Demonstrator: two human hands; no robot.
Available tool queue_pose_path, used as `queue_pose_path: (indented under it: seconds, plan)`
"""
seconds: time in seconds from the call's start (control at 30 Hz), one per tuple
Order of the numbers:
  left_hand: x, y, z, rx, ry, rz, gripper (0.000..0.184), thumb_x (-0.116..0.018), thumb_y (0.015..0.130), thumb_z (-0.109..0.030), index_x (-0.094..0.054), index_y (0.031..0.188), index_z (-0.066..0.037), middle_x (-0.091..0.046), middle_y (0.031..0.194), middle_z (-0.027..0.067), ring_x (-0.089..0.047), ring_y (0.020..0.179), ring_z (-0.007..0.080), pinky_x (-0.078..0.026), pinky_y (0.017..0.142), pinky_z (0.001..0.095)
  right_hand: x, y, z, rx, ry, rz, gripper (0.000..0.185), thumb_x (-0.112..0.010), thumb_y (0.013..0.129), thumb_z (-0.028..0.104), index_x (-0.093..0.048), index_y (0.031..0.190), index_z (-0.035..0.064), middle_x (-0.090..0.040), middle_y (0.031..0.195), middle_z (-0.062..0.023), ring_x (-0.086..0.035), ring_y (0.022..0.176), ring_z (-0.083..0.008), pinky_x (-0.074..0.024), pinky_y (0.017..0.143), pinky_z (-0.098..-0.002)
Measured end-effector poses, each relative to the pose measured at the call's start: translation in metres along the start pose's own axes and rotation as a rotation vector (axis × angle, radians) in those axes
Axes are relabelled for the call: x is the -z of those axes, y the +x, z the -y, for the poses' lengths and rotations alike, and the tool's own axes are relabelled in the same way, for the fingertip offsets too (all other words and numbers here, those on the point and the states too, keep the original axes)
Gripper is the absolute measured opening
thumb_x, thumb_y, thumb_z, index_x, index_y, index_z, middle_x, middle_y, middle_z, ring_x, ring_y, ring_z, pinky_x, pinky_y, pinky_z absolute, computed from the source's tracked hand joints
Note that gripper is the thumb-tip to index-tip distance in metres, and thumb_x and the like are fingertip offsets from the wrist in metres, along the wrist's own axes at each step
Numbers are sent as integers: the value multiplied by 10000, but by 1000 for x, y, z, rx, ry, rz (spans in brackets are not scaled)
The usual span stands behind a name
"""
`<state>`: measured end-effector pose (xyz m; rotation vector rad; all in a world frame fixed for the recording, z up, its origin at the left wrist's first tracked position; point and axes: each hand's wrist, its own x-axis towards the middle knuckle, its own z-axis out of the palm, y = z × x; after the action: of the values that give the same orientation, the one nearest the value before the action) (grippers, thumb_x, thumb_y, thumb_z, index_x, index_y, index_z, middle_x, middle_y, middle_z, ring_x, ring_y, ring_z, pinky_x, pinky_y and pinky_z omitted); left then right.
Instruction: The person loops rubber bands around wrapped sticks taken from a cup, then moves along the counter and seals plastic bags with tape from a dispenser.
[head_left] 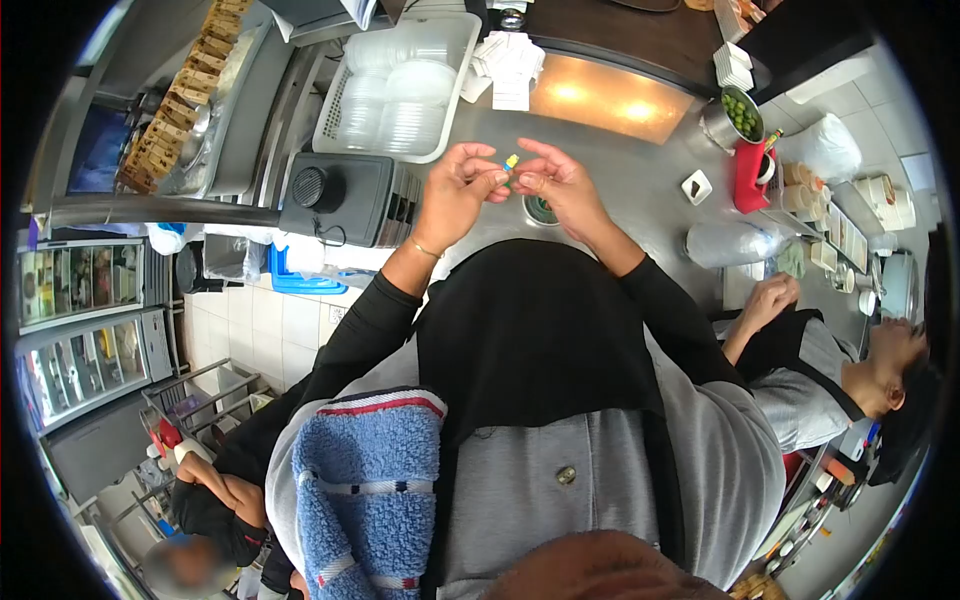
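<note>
In front of my apron, my left hand (pixel 458 196) and my right hand (pixel 560 190) come close together over the steel counter. Thumb and fingers of each hand are pinched around a small yellow-and-blue thing (pixel 511 162), too small to name. A bit of green shows just below it between the fingertips. Under my right hand, a round container with green in it (pixel 541 209) stands on the counter, partly hidden by the hand.
A white basket of clear plastic containers (pixel 460 100) and a grey machine (pixel 345 195) stand left. To the right are a pot of green limes (pixel 738 112), a small white dish (pixel 696 187), a red holder (pixel 751 175) and a co-worker's hand (pixel 772 300). White paper slips (pixel 510 65) lie ahead.
</note>
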<state>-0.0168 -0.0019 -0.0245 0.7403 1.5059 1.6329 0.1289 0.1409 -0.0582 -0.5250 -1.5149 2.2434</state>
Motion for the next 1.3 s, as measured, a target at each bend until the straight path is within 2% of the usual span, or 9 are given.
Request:
queue_pose_path:
  seconds: [0.4, 0.5, 0.6, 0.7, 0.73, 0.87, 1.07, 1.23, 1.3]
  plan:
    - [-12, -4, 15, 54, -153, -30, 259, -646, 1043, -81, -678, 1270, 39, -744, 1013, 83, -675, 803, 116, -575, 734, 272, -3, 14, -5, -31, -52, -45, 179, -722, 1003, 133, -749, 1074, -29, -769, 969, -62, -693, 849, -100, -569, 772, -276]
    - [-8, -1, 15, 59, -33, -70, 251, -663, 1047, -149, -722, 1215, 28, -734, 972, 44, -619, 739, 85, -516, 668, 245, 2, 14, -13, 82, -183, 17, 197, -715, 1002, 162, -761, 1095, -5, -780, 992, -86, -727, 869, -178, -583, 779, -327]
    - [17, 6, 19, 37, -9, -159, 271, -671, 1050, -202, -737, 1208, 9, -721, 933, 12, -559, 675, 53, -451, 602, 213, 27, 14, 18, 426, -997, -46, 313, -736, 970, 209, -725, 1236, 43, -760, 1118, -152, -732, 983, -313, -583, 868, -406]
    - [39, 4, 9, 23, -55, -214, 303, -628, 1078, -245, -726, 1227, -1, -647, 844, -28, -462, 615, 26, -368, 545, 200, 70, 14, 14, 272, -1106, -130, 510, -769, 925, 266, -639, 1388, 96, -705, 1276, -177, -666, 1152, -401, -533, 994, -466]
    - [45, 0, 7, 26, -65, -212, 304, -617, 1084, -248, -723, 1231, -3, -628, 829, -36, -446, 609, 24, -357, 539, 202, 77, 9, 13, 180, -1262, -37, 664, -804, 883, 290, -559, 1473, 110, -660, 1367, -172, -608, 1263, -377, -475, 1090, -468]
    - [53, -13, 15, 46, -42, -223, 300, -577, 1104, -262, -705, 1220, -17, -578, 797, -46, -403, 605, 21, -322, 535, 211, 62, 14, -22, 381, -1478, 291, 638, -796, 863, 257, -588, 1455, 143, -652, 1349, -169, -560, 1335, -360, -422, 1166, -470]
    - [45, -33, 15, 25, 19, -184, 295, -568, 1106, -277, -689, 1233, -39, -582, 776, -39, -418, 635, 20, -322, 573, 195, -3, 73, -71, 230, -1726, 588, 509, -763, 873, 209, -635, 1356, 111, -670, 1290, -175, -639, 1225, -370, -515, 1046, -462]
    - [59, -63, 2, 71, -51, -247, 304, -557, 1107, -258, -681, 1259, -26, -593, 748, -27, -431, 662, 21, -339, 604, 203, 27, 71, -26, 379, -1338, 251, 503, -794, 839, 206, -652, 1310, 100, -686, 1222, -155, -673, 1099, -392, -548, 940, -473]
    - [68, -74, 10, 94, -24, -261, 277, -569, 1100, -252, -688, 1210, -27, -597, 744, -23, -437, 658, 24, -348, 609, 211, 41, 43, 15, 371, -1337, 306, 484, -793, 839, 198, -653, 1288, 84, -682, 1226, -164, -670, 1096, -398, -540, 963, -455]
